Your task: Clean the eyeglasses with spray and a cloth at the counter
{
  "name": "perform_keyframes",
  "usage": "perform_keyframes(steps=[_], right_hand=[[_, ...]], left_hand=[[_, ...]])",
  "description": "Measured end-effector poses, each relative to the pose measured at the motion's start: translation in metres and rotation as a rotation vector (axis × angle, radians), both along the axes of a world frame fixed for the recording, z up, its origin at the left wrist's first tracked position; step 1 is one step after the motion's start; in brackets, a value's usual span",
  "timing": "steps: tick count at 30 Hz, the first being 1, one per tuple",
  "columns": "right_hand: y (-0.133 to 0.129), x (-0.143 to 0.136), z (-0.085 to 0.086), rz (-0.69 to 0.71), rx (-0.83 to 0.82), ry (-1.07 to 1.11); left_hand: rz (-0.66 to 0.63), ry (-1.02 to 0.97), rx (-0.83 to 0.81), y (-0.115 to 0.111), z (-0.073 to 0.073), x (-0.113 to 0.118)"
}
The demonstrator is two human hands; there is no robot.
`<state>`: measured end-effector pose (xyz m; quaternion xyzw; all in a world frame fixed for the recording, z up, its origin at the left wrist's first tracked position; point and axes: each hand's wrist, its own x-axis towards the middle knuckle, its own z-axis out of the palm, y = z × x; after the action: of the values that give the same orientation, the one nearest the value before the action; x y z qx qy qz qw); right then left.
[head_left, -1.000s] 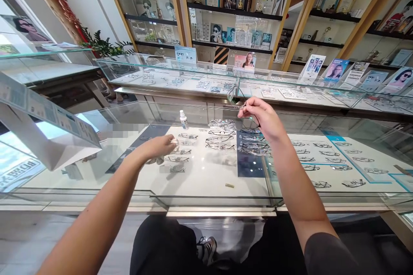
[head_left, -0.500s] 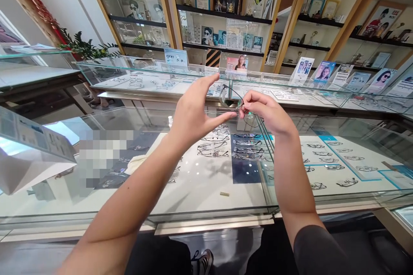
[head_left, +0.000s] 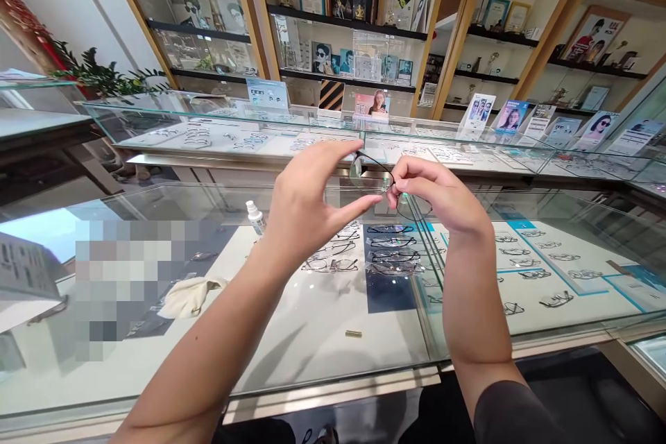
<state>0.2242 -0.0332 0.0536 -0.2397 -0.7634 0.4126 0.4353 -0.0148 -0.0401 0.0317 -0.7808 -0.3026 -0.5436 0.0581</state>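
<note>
A pair of thin dark-rimmed eyeglasses [head_left: 375, 161] is held up above the glass counter. My right hand [head_left: 434, 191] pinches it near the middle between thumb and fingers. One lens shows between my hands; the other rim hangs partly below my right fingers. My left hand [head_left: 306, 191] forms a wide C around the near lens, thumb and fingers apart. Its upper fingertips are at the outer corner of the frame; whether they touch it I cannot tell. Rows of eyeglasses [head_left: 395, 243] lie under both hands in the display.
On the glass display counter [head_left: 291, 371] are a cream cloth [head_left: 190, 297] and a white spray bottle [head_left: 254, 216]. A small gold-coloured bar [head_left: 354, 334] shows nearer the front. Behind runs another glass case with upright cards [head_left: 479, 114]; a sign stand [head_left: 28, 270] is at left.
The view has shifted, showing more of the cloth and bottle. My left upper fingertips have come closer to the frame's outer corner. My right hand keeps its pinch on the eyeglasses.
</note>
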Motion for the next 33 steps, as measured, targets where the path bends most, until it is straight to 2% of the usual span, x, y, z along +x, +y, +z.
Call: perform_keyframes(steps=[4,6,10,12,16,20,33], right_hand=[[-0.004,-0.002,0.0,-0.043,0.044,-0.048],[-0.006,-0.005,0.0,-0.155,0.177,-0.031],[-0.009,-0.015,-0.004,-0.487,0.502,-0.004],[-0.008,-0.021,-0.008,-0.6,0.574,-0.036],[-0.003,-0.035,-0.015,-0.731,0.639,-0.036],[-0.001,-0.043,-0.02,-0.792,0.662,0.007],[0.004,-0.04,-0.022,-0.804,0.577,0.034]], left_hand=[[0.093,0.017,0.089,-0.001,-0.004,-0.002],[0.134,-0.007,0.132,-0.001,-0.004,-0.004],[0.195,-0.134,0.18,0.001,0.0,-0.014],[0.233,-0.197,0.185,0.003,0.003,-0.021],[0.264,-0.264,0.188,0.008,0.006,-0.029],[0.249,-0.305,0.172,0.008,0.006,-0.029],[0.151,-0.362,0.095,0.017,0.0,-0.025]])
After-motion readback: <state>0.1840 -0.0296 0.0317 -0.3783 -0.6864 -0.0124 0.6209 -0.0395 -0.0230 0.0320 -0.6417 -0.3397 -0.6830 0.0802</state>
